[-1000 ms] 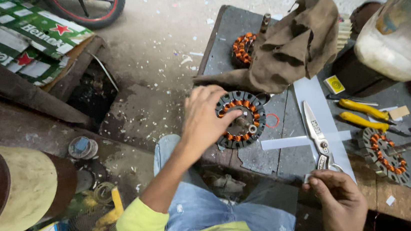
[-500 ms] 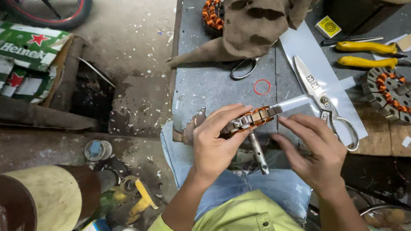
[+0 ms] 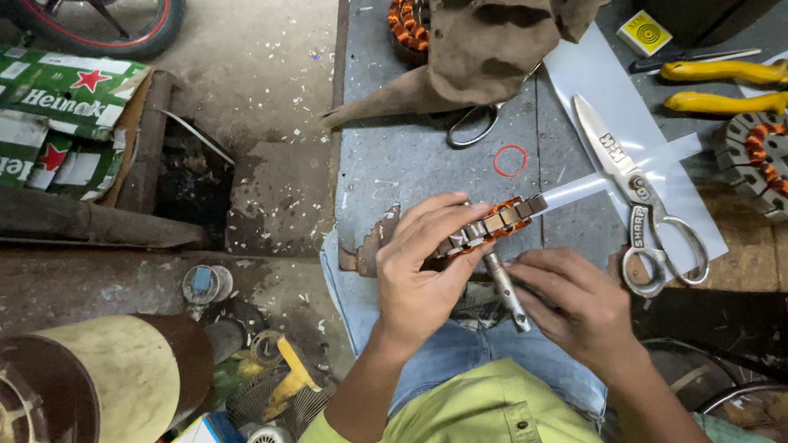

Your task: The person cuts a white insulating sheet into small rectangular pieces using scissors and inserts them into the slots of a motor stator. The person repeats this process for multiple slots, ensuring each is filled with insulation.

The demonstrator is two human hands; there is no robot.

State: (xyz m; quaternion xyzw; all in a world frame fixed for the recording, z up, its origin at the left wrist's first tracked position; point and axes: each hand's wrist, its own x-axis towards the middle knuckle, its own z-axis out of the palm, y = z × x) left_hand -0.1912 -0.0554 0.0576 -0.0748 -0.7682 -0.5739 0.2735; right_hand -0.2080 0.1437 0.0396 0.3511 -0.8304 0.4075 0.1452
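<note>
A round metal stator core wound with copper-orange wire coils (image 3: 489,229) is held edge-on above the near end of the grey workbench (image 3: 426,156), over the person's lap, so that only its dark laminated rim and a band of bright copper windings show; its face cannot be seen from here. The left hand (image 3: 423,272) grips it from the left, fingers curled over the top of the rim and pressed close together, the thumb tucked beneath. A thin metal rod-like tool (image 3: 507,290) hangs down from the underside of the core, and the right hand (image 3: 570,301) lies just beside it, fingers bent and loosely gathered, the fingertips touching or nearly touching the rod; whether they pinch it cannot be told. A narrow strip of translucent white sheet (image 3: 593,185) runs from the core's right end toward a larger pale sheet (image 3: 592,77) lying on the bench. On that sheet rest large steel scissors with plain metal handles (image 3: 637,198). Farther right lies a second round stator with copper coils (image 3: 779,170), and above it two yellow-handled pliers (image 3: 728,88). At the bench's far end a crumpled brown cloth (image 3: 519,17) partly covers a third copper-wound stator (image 3: 411,18). A small red ring (image 3: 509,160) lies on the bench surface.
</note>
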